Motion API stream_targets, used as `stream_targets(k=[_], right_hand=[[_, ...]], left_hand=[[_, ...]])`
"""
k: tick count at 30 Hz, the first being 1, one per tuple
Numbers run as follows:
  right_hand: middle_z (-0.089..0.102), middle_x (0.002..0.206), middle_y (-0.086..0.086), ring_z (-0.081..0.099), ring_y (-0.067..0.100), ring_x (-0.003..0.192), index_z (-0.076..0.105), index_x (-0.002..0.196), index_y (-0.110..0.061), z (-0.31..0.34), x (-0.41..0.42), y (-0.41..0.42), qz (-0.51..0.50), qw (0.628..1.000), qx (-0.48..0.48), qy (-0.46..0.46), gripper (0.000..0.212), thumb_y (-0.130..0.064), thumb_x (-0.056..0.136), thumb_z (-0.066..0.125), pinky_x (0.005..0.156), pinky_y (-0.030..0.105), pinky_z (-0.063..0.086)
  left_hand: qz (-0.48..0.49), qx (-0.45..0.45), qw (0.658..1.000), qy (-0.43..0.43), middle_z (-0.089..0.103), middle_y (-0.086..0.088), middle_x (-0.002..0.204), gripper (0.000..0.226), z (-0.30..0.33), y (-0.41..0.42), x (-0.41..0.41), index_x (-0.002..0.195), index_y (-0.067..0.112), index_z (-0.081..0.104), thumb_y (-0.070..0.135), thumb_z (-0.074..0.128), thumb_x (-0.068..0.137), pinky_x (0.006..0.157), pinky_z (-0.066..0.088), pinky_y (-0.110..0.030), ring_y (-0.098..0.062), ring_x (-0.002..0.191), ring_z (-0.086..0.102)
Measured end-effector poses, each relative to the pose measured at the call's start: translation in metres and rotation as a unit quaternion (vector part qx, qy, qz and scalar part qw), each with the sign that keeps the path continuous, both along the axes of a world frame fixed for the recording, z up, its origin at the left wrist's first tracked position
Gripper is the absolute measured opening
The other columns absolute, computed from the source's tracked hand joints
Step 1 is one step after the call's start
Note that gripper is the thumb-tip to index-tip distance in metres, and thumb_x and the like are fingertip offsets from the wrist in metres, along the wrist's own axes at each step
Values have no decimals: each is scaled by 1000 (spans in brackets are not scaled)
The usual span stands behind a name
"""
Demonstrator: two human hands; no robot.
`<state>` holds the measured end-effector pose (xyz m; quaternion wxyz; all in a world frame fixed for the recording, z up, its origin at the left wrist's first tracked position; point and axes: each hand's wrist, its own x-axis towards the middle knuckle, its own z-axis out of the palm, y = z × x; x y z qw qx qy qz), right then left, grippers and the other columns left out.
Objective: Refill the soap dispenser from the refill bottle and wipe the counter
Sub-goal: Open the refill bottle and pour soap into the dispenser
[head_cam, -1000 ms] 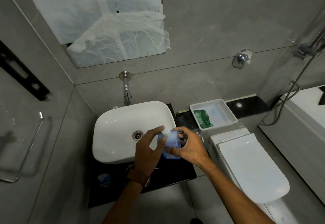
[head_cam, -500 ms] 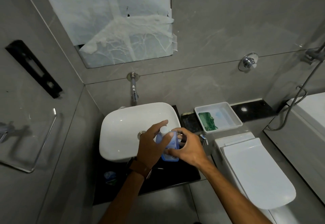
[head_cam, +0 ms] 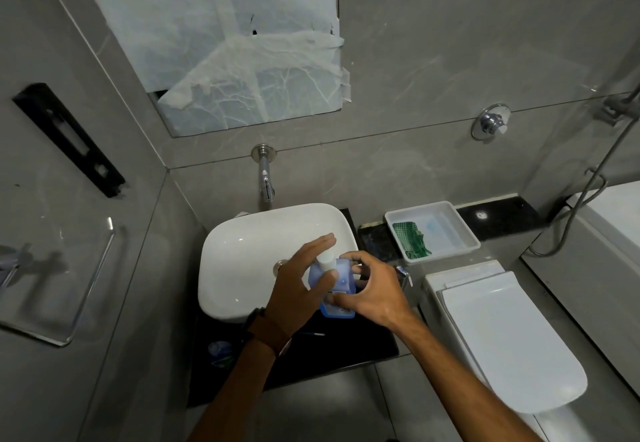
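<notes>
A clear blue soap bottle [head_cam: 341, 277] with a white cap [head_cam: 326, 262] stands on the black counter [head_cam: 363, 344] at the right edge of the white basin [head_cam: 249, 251]. My left hand [head_cam: 298, 289] pinches the white cap between thumb and fingers. My right hand [head_cam: 372, 291] grips the bottle's body from the right side, fingers curled round it. The bottle's lower part is partly hidden by my hands. A small crumpled blue-green object [head_cam: 219, 352] lies on the counter at the front left.
A white tray [head_cam: 464, 233] holding a green mesh cloth [head_cam: 414, 240] sits on the ledge behind the toilet [head_cam: 502, 337]. A wall tap [head_cam: 266, 178] hangs over the basin. A shower hose [head_cam: 585, 195] and a tub edge are at the right.
The view has shifted slightly. My hands stay on the bottle; my left-hand fingers have moved round the white cap.
</notes>
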<state>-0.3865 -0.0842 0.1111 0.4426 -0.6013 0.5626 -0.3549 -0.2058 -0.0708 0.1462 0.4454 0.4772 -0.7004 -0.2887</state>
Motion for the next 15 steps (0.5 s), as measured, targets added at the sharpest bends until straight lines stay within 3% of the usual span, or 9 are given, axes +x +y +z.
stream_targets(k=[3,6,9,12,15], right_hand=[[71,116,-11,67,12,110,65,116,-33,1,-1,-1,-1,1000,-15,4,69,-30,57,100,89,35,64],[71,114,-12,69,12,108,66,115,-34,0,-3,-2,-3,1000,-23,6,69,-30,55,100,85,33,65],[71,114,-13,69,12,109,66,116,-34,-4,-4,-2,1,1000,-24,8,69,-32,55,100,87,31,64],[71,113,-11,69,12,108,66,117,-32,-7,-5,-2,10,1000,-26,15,68,-31,58,99,89,32,63],[72,113,-8,69,13,106,66,117,-29,-13,-8,-3,4,1000,-24,14,69,-29,56,100,88,36,64]], left_hand=[[-1,5,1000,-18,48,38,134,37,-4,1,5,131,38,49,40,55,94,107,43,-22,4,125,51],[34,4,999,-31,61,19,126,36,-4,-4,9,123,31,60,42,57,89,100,52,-36,-7,113,61],[59,-21,997,-41,71,2,114,43,3,-6,10,116,15,67,38,72,80,90,56,-24,-8,96,65],[90,-21,996,-7,71,3,104,44,10,-6,14,112,15,69,39,78,76,77,54,-13,-6,84,64],[146,-10,989,34,72,5,98,39,5,0,23,109,14,70,33,80,76,71,55,-14,-12,80,67]])
